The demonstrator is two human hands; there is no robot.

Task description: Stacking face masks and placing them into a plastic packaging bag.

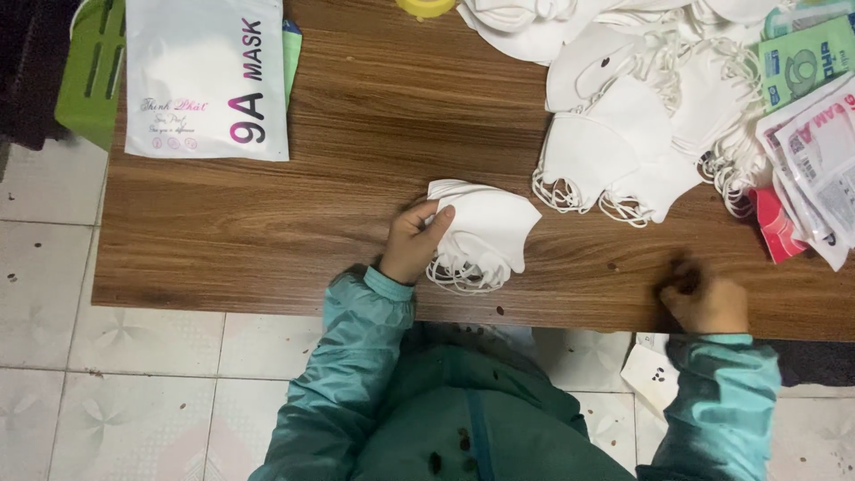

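My left hand (414, 240) grips a small stack of white folded face masks (485, 232) lying on the brown wooden table (356, 160), thumb on top, the elastic loops hanging toward me. My right hand (704, 298) rests near the table's front edge at the right, fingers curled, apart from the stack; whether it pinches anything is unclear. A big heap of loose white masks (641, 116) lies at the far right of the table.
A white printed pouch (207, 80) lies at the far left over a green one. Printed packets (815, 134) are piled at the right edge. A green plastic crate (89, 71) stands off the table's left. A yellow tape roll (426, 7) shows at the far edge. Tiled floor below.
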